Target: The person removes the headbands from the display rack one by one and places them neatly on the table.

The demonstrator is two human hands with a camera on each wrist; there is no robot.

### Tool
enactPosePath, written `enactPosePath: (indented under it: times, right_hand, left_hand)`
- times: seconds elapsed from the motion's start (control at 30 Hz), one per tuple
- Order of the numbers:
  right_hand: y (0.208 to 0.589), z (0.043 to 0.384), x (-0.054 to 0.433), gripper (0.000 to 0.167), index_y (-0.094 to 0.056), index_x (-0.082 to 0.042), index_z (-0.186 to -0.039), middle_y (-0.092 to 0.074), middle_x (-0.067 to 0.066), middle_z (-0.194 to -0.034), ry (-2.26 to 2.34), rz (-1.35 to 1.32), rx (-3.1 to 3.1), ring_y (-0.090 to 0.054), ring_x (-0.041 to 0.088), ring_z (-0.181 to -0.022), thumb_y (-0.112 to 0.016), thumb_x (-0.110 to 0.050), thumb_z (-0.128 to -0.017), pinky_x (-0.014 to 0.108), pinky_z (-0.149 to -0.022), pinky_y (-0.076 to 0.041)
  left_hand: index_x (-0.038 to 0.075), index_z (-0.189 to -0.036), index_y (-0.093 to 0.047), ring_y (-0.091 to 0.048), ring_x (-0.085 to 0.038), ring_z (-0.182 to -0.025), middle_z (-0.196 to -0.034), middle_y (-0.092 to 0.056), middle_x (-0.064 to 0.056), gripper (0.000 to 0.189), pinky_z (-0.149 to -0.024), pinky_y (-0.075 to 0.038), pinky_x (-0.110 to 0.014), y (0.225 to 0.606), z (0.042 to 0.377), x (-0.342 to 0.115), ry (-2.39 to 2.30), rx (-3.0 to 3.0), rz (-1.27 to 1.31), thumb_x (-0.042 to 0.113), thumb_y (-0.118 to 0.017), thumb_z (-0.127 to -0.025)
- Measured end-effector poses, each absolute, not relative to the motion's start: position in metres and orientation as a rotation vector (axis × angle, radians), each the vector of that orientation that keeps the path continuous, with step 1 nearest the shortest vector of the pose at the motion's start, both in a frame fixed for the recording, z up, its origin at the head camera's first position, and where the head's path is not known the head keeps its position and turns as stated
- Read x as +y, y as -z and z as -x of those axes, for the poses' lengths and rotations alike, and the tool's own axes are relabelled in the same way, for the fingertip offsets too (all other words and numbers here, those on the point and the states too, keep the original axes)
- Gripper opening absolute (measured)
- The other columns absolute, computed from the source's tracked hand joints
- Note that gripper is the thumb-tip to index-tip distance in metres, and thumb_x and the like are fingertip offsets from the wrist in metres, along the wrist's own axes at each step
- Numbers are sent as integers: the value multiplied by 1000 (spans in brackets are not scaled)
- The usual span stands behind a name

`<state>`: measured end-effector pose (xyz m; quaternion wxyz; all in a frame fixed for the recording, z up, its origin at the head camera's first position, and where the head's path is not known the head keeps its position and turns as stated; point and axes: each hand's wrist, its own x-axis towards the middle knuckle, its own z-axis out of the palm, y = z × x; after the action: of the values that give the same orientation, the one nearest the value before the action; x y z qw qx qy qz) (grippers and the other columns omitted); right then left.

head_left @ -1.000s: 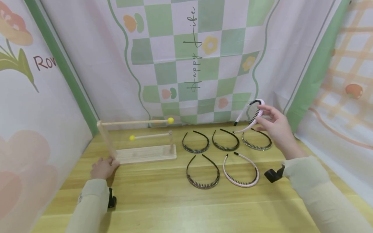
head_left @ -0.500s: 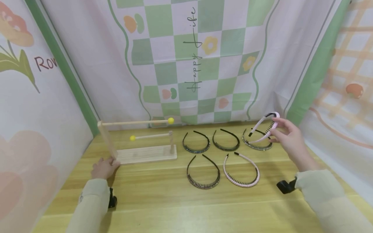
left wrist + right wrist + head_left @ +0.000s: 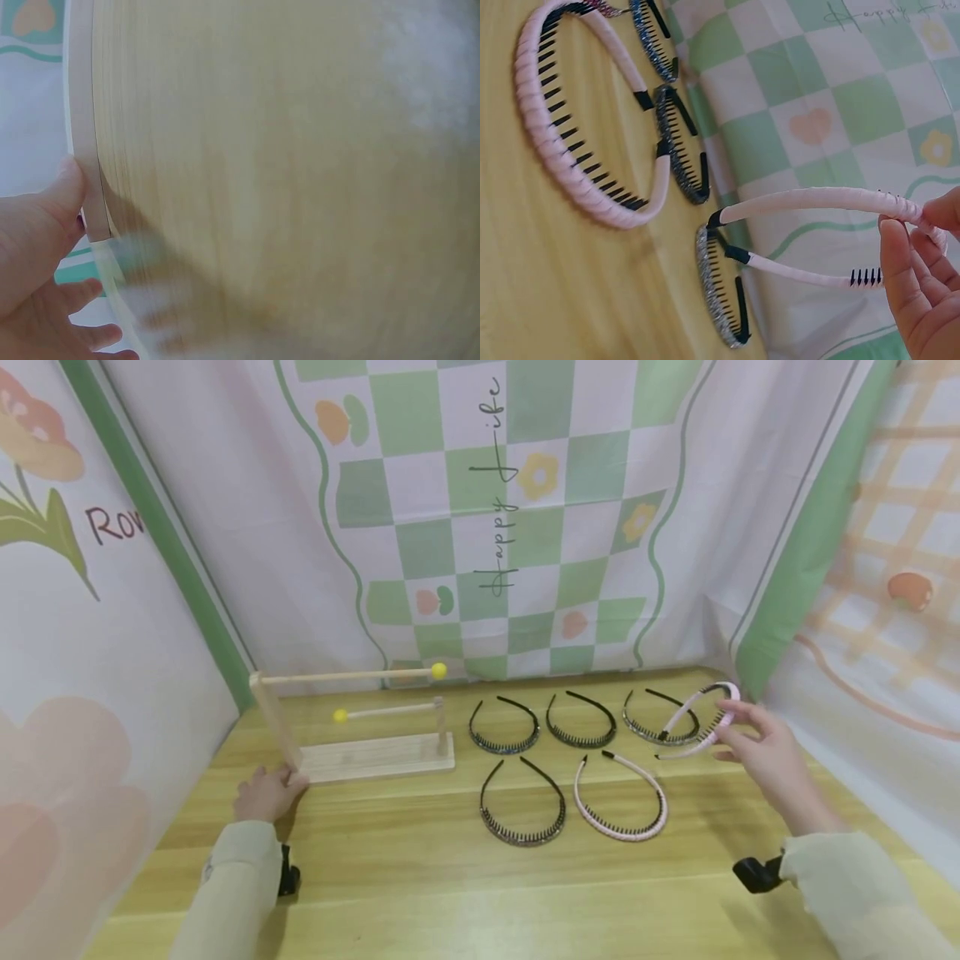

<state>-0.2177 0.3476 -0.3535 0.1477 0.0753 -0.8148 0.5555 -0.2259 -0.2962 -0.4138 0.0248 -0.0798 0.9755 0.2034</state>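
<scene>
My right hand [image 3: 765,760] pinches a pink headband [image 3: 722,727] by its curved top, thumb on one side and fingers on the other. In the right wrist view, the held headband [image 3: 802,198] points its black-tipped ends toward a silver glitter headband [image 3: 718,289]. At the left, my left hand [image 3: 266,793] grips the near left corner of a wooden rack [image 3: 375,758], its thumb [image 3: 69,184] along the base edge. The rack carries two horizontal rods with yellow ball ends, and no headband hangs on them. Another pink headband [image 3: 622,835] lies flat on the table.
Dark toothed headbands lie in the back row: a left one [image 3: 504,747], a middle one [image 3: 582,742] and a glittery right one [image 3: 660,739]. A brownish glitter headband [image 3: 522,837] lies in front. A checkered curtain [image 3: 480,527] closes off the table's [image 3: 450,902] back.
My right hand has moved to the right and down with the pink headband, bringing it lower beside the back right headband. The left hand and the rack have stayed in place.
</scene>
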Motion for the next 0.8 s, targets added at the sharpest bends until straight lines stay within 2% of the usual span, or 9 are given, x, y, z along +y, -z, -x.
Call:
enactPosePath:
  times: [0.13, 0.3, 0.43, 0.57, 0.6, 0.67, 0.8]
  right_hand:
    - [364, 210, 354, 37, -50, -9, -127, -45, -4, -105, -1597, -228, -2345, -61, 4, -77, -51, 2, -92, 22, -66, -53]
    - [374, 202, 362, 39, -56, -14, -118, -48, -4, -100, -1701, -241, -2269, -61, 6, -74, -50, 10, -88, 23, -64, -53]
    - [380, 197, 371, 40, -56, -14, -119, -51, -2, -96, -1675, -204, -2302, -62, 7, -72, -50, 11, -87, 24, -63, -54]
    - [388, 190, 380, 39, -49, -5, -127, -54, 2, -90, -1569, -130, -2426, -63, 9, -71, -51, 4, -90, 27, -63, -54]
    - [390, 188, 383, 37, -49, -7, -126, -54, 4, -89, -1550, -114, -2455, -63, 10, -71, -52, 2, -91, 27, -64, -55]
    - [394, 184, 386, 36, -44, 5, -127, -56, 9, -87, -1495, -95, -2515, -64, 12, -69, -52, -3, -92, 29, -63, -55]
    - [400, 177, 392, 36, -43, 16, -116, -59, 20, -86, -1399, -33, -2622, -65, 18, -64, -53, -10, -94, 31, -59, -55]
  left_hand:
    - [1, -136, -37, -23, -66, -111, -134, -18, -44, 61, -83, -31, -71, 414, 226, -296, -634, 3015, 251, 44, -43, -94]
    - [1, -137, -36, -23, -66, -111, -134, -18, -45, 60, -83, -31, -71, 414, 225, -296, -636, 3016, 250, 43, -43, -94]
    - [2, -137, -36, -23, -67, -111, -135, -17, -44, 60, -83, -31, -72, 414, 225, -296, -623, 3020, 249, 43, -43, -94]
    - [1, -137, -37, -24, -67, -111, -135, -17, -44, 60, -82, -32, -71, 414, 225, -296, -615, 3021, 244, 43, -43, -94]
    - [1, -137, -37, -24, -67, -110, -135, -17, -44, 60, -82, -32, -71, 413, 225, -296, -614, 3022, 242, 43, -43, -94]
    - [1, -136, -37, -24, -67, -110, -134, -17, -44, 60, -82, -32, -71, 413, 225, -296, -613, 3023, 239, 44, -42, -94]
    - [1, -136, -37, -24, -66, -110, -134, -18, -45, 60, -82, -32, -71, 413, 225, -296, -620, 3027, 238, 44, -42, -94]
